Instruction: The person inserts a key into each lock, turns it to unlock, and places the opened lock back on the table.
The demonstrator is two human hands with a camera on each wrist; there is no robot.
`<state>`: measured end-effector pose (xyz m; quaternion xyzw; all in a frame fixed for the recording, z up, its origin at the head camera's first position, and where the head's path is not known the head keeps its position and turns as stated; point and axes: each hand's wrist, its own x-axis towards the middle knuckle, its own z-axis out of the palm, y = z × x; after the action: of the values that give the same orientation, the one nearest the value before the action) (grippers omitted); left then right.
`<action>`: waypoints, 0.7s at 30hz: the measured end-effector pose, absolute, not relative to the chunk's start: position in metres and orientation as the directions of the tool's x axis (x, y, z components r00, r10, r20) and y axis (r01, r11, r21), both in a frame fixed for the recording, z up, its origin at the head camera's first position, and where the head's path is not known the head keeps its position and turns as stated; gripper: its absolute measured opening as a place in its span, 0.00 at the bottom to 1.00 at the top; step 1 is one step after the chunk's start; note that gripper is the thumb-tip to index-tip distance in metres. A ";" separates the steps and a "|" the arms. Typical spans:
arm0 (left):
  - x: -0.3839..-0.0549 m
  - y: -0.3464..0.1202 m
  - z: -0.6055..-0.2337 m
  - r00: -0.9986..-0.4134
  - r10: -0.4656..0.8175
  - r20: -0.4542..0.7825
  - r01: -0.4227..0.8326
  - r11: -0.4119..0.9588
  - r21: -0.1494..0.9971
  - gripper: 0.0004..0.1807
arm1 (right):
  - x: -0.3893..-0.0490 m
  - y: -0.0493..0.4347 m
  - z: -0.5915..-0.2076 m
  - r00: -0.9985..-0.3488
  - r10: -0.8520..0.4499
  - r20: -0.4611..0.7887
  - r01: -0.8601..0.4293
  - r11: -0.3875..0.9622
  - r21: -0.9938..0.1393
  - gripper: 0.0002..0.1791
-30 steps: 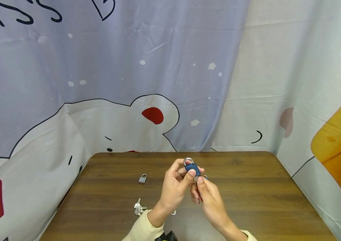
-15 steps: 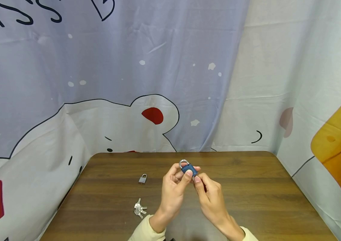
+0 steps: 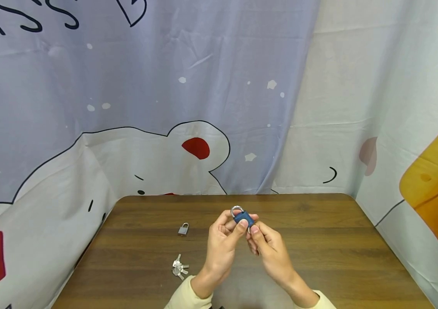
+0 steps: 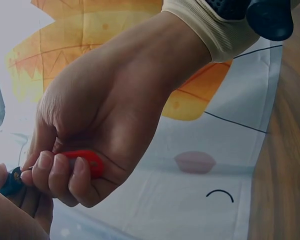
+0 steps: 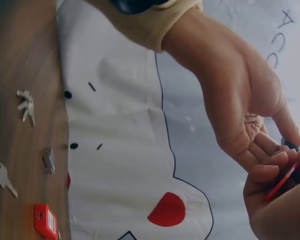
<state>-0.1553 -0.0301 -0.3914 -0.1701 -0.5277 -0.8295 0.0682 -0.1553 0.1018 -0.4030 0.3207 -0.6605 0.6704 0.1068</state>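
Observation:
My left hand [image 3: 220, 246] grips a blue padlock [image 3: 244, 218] above the table, its silver shackle up and tilted left. The left thumb presses on the padlock's front. Right below it, my right hand [image 3: 275, 251] pinches a small silver key [image 3: 248, 230], mostly hidden by the thumb and forefinger, at the padlock's lower end. In the left wrist view a red key tag [image 4: 96, 164] lies under the right hand's curled fingers. The right wrist view shows only the tag's thin red edge [image 5: 282, 182] and a sliver of the blue padlock [image 5: 290, 145].
On the brown table [image 3: 342, 249] lie a small silver padlock [image 3: 183, 230] and a bunch of keys [image 3: 179, 267]. The right wrist view also shows a loose key [image 5: 6, 179] and a red block with a white label [image 5: 45, 222]. Printed cloth [image 3: 242, 86] hangs behind.
Both hands have come slightly down and the padlock has tilted left. The right fingers have closed up to the padlock, covering most of the key. The left sleeve has moved off the key bunch.

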 end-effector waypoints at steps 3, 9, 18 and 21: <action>-0.156 -0.030 -0.392 -0.933 0.073 0.353 0.289 -0.433 0.854 0.09 | -0.155 0.103 -0.402 -0.784 -0.316 0.534 -0.508 -0.165 -0.845 0.16; -0.156 -0.030 -0.392 -0.925 0.096 0.368 0.295 -0.429 0.854 0.11 | -0.155 0.109 -0.403 -0.821 -0.430 0.376 -0.264 -0.299 -0.917 0.17; -0.156 -0.031 -0.393 -0.923 0.091 0.373 0.305 -0.415 0.857 0.13 | -0.154 0.108 -0.405 -0.830 -0.432 0.354 -0.229 -0.314 -0.921 0.18; -0.156 -0.032 -0.393 -0.931 0.077 0.358 0.296 -0.417 0.859 0.12 | -0.154 0.107 -0.406 -0.834 -0.382 0.398 -0.333 -0.228 -0.915 0.18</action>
<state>-0.1556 -0.0316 -0.3927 -0.1741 -0.5357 -0.8236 0.0662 -0.1541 0.1065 -0.4065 0.2876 -0.6209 0.7290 -0.0168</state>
